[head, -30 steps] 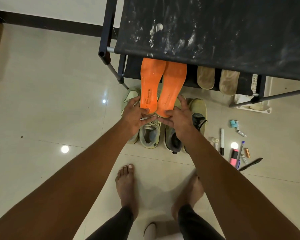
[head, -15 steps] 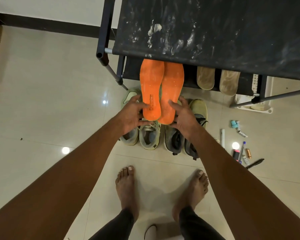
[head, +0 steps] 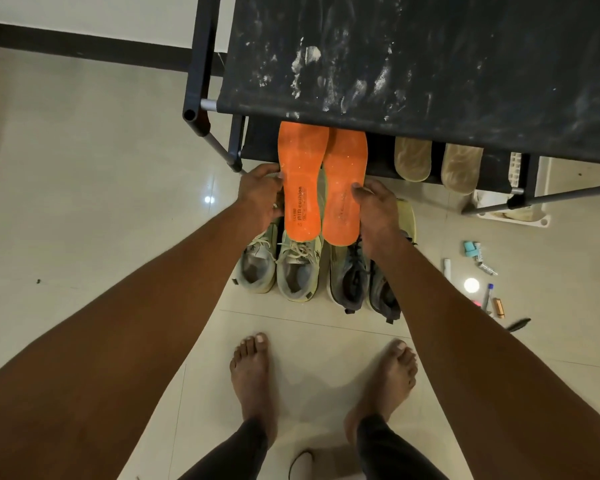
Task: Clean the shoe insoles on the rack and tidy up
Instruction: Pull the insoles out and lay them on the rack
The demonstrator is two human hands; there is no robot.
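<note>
Left hand (head: 262, 195) grips the outer edge of the left orange insole (head: 302, 181); its fingers curl round that edge near mid-length. Right hand (head: 378, 209) grips the outer edge of the right orange insole (head: 345, 188), thumb laid on the top face, the other fingers hidden beneath. Both insoles lie side by side, edges touching, with their toe ends tucked under the top shelf (head: 430, 64) of the rack (head: 196, 81) and their heel ends projecting forward over the shoes on the floor.

Handling, as judged: thin foam pieces, light, flexible, likely to droop if held at one end only. Surface looks matte and speckled, so slip risk appears low; no fragility expected. A hold at mid-length on the outer edge, as at present, seems best to keep each flat.

Count, left to right:
- Orange insoles: two.
- Pale green shoes (head: 278, 265): two, below the left insole.
- Dark shoes (head: 349, 278): two visible, partly covered by the right forearm.
- Tan insoles (head: 413, 159): two, on the lower shelf, well apart from both hands.
- Small items (head: 485, 268) scattered on the floor at the right: several pens and tubes; exact number cannot be told.
</note>
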